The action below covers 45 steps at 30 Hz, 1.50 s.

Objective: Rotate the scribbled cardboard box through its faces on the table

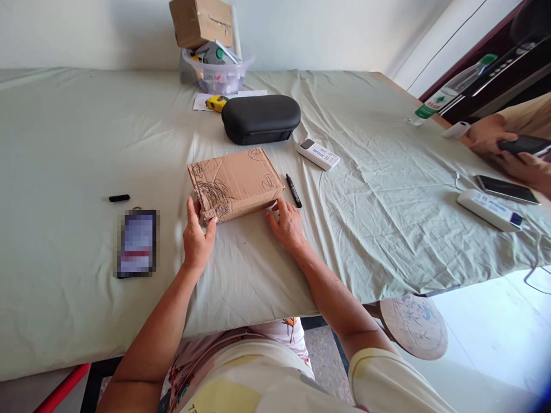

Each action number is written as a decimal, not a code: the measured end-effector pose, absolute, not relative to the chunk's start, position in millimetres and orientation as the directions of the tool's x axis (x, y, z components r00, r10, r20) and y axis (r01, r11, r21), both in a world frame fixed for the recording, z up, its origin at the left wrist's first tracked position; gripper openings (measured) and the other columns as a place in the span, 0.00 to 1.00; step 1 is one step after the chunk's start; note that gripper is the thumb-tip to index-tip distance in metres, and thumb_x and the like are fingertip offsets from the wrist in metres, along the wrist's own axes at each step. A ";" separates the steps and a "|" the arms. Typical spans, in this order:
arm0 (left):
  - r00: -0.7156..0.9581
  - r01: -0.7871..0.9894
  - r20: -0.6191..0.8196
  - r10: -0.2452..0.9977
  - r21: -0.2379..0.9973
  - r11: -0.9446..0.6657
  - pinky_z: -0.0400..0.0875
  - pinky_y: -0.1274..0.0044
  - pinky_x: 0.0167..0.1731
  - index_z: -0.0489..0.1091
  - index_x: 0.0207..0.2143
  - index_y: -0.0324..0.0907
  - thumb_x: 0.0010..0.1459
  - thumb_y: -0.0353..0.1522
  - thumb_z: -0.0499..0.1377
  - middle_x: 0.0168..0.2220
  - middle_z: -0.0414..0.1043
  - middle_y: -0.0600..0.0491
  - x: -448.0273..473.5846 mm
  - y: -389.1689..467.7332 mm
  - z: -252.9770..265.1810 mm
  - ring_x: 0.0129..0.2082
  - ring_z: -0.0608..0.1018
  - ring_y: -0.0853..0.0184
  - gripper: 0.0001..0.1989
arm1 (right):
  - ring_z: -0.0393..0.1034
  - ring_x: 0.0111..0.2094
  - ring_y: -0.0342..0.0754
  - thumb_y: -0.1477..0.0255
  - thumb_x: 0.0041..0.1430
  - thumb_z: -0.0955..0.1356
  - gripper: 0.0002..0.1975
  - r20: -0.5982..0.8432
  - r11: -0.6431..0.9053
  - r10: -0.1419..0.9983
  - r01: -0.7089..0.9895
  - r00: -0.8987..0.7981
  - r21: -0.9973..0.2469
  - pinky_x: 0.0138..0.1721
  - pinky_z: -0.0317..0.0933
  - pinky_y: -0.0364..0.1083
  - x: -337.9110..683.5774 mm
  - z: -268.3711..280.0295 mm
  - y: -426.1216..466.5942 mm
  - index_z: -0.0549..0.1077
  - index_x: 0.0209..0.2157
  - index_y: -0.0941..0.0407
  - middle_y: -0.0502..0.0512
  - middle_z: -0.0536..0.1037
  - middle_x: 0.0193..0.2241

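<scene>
Cardboard box (241,178), contents hidden, touches both hands (199,244).

Homelike room with cloth-covered table (81,155)

You face a plain whitish wall (107,34) at twelve o'clock, softly shadowed toward eleven. Your broad table (64,143) wears a wrinkled pale green cloth (77,304). At two o'clock, you have dark furniture (516,71) beyond the table's edge. Toward four sits a round stool (414,327) with a bluish patterned top, beside pale floor (495,321) glaring with light; a red bar (62,390) slants at eight
</scene>
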State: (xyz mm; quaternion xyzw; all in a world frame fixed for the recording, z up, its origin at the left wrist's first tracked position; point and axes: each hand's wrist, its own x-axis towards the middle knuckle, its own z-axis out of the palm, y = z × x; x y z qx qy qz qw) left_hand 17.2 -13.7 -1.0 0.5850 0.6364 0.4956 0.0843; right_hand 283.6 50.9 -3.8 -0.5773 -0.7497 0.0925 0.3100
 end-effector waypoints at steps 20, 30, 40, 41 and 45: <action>-0.294 0.812 0.495 0.817 0.581 -0.060 0.71 0.52 0.61 0.67 0.58 0.35 0.57 0.54 0.68 0.58 0.74 0.28 31.7 -10.1 -12.7 0.62 0.76 0.40 0.39 | 0.74 0.53 0.66 0.40 0.55 0.73 0.46 0.414 0.279 0.910 0.739 0.000 -0.613 0.55 0.67 0.68 263.7 -11.0 41.5 0.62 0.61 0.58 0.71 0.78 0.51; -0.496 0.721 0.456 0.739 0.690 0.059 0.77 0.54 0.53 0.67 0.54 0.38 0.49 0.64 0.68 0.49 0.76 0.36 49.3 -13.7 -9.9 0.53 0.81 0.42 0.45 | 0.76 0.48 0.60 0.36 0.49 0.75 0.50 0.555 0.310 0.817 0.694 0.156 -0.650 0.52 0.69 0.62 245.0 -9.9 38.9 0.60 0.60 0.55 0.65 0.79 0.47; -0.468 0.750 0.606 0.643 0.657 -0.074 0.75 0.67 0.44 0.68 0.48 0.43 0.65 0.61 0.56 0.43 0.77 0.47 30.7 -16.3 6.0 0.43 0.81 0.57 0.30 | 0.76 0.36 0.50 0.47 0.71 0.64 0.21 0.557 0.392 0.822 0.593 0.118 -0.703 0.45 0.71 0.55 266.4 6.9 40.5 0.70 0.42 0.52 0.53 0.81 0.33; -0.464 0.749 0.614 0.639 0.657 -0.086 0.75 0.68 0.44 0.69 0.48 0.43 0.67 0.59 0.55 0.42 0.77 0.47 29.6 -17.1 7.9 0.43 0.81 0.58 0.29 | 0.76 0.35 0.50 0.48 0.72 0.63 0.21 0.569 0.396 0.812 0.596 0.127 -0.698 0.44 0.71 0.54 267.6 8.5 39.7 0.71 0.41 0.51 0.53 0.80 0.33; -0.447 0.730 0.634 0.631 0.666 -0.152 0.74 0.69 0.43 0.70 0.44 0.43 0.71 0.56 0.50 0.41 0.77 0.48 28.1 -19.4 15.8 0.41 0.80 0.61 0.26 | 0.74 0.30 0.48 0.49 0.73 0.61 0.22 0.601 0.419 0.780 0.568 0.174 -0.708 0.37 0.70 0.50 270.9 16.4 36.5 0.72 0.38 0.52 0.52 0.78 0.28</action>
